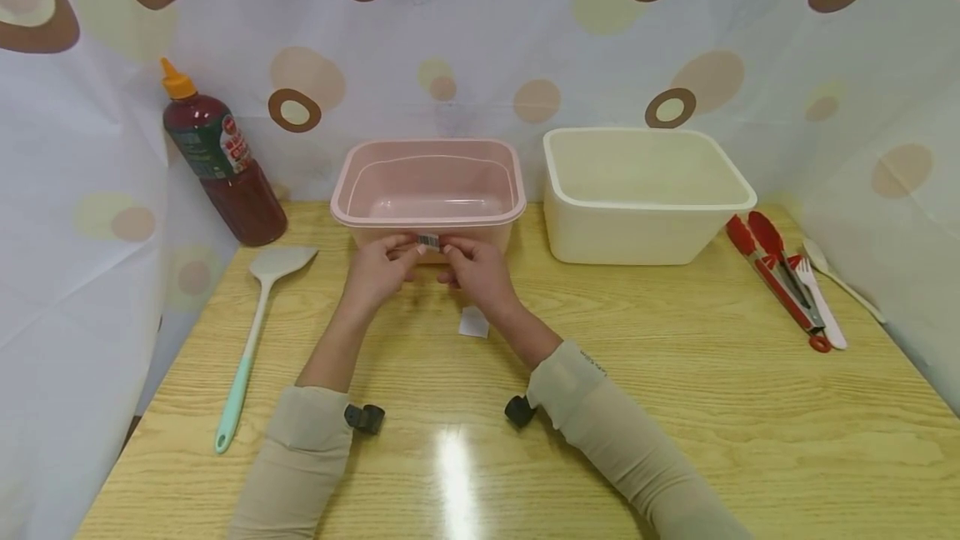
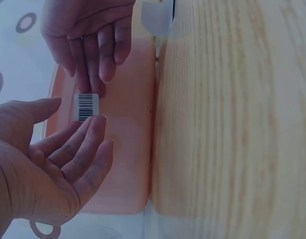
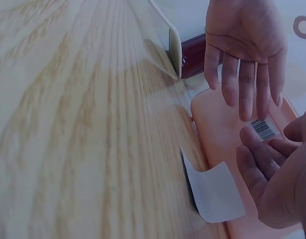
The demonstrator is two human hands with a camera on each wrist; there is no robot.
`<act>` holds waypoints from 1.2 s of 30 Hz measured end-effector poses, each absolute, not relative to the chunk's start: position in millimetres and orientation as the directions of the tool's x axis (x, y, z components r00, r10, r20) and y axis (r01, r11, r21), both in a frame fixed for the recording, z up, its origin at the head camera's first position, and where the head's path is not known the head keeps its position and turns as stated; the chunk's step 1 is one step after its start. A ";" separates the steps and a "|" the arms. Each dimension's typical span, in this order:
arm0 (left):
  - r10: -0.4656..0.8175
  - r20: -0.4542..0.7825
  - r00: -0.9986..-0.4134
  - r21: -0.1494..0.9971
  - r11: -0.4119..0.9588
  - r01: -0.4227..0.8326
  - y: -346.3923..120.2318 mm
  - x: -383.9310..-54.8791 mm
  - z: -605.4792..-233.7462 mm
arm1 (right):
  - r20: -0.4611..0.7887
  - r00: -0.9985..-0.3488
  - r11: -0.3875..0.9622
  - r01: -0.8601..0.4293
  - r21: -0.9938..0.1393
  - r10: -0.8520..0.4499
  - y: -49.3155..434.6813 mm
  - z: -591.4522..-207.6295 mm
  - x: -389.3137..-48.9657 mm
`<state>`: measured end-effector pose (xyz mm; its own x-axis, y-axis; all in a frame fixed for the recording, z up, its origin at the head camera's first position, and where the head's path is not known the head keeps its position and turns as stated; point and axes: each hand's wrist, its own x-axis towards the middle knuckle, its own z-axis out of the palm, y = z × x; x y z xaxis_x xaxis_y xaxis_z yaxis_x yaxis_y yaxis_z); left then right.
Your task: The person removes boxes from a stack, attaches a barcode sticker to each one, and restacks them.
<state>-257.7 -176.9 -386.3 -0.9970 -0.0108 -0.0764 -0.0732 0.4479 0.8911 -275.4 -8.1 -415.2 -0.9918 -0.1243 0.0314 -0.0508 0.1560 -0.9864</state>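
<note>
A small white barcode sticker (image 1: 429,242) lies against the front wall of a pink plastic bin (image 1: 360,233), just below its rim. From the left, my left hand (image 1: 382,271) touches the sticker's edge with its fingertips. My right hand (image 1: 482,275) meets it from the other side. In the left wrist view, the fingers of both hands extend toward the sticker (image 2: 86,107), with the left thumb held away from it. A curled white paper piece (image 3: 215,191) rests on the table in front of the bin, near the right hand.
A cream bin (image 1: 622,236) stands right of the pink one. At far right lie red-handled tongs (image 1: 780,282), a pale fork (image 1: 821,302) and a spoon (image 1: 840,277). On the left are a spatula (image 1: 255,332) and a leaning red sauce bottle (image 1: 225,165). Patterned cloth hangs behind.
</note>
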 end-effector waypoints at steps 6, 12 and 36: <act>-0.007 -0.070 -0.998 0.892 0.448 -0.066 -176.6 -257.6 -387.5 | 0.017 -0.992 0.160 -0.036 -0.986 -0.123 -4.3 -416.0 -276.4; -0.012 -0.097 -0.995 0.890 0.446 -0.092 -178.4 -257.3 -387.1 | -0.019 -0.994 0.179 0.000 -0.984 -0.108 -2.6 -419.2 -278.8; 0.009 -0.114 -0.993 0.882 0.460 -0.097 -182.6 -258.0 -384.6 | -0.024 -0.971 0.106 -0.001 -0.994 -0.236 -1.8 -414.0 -280.3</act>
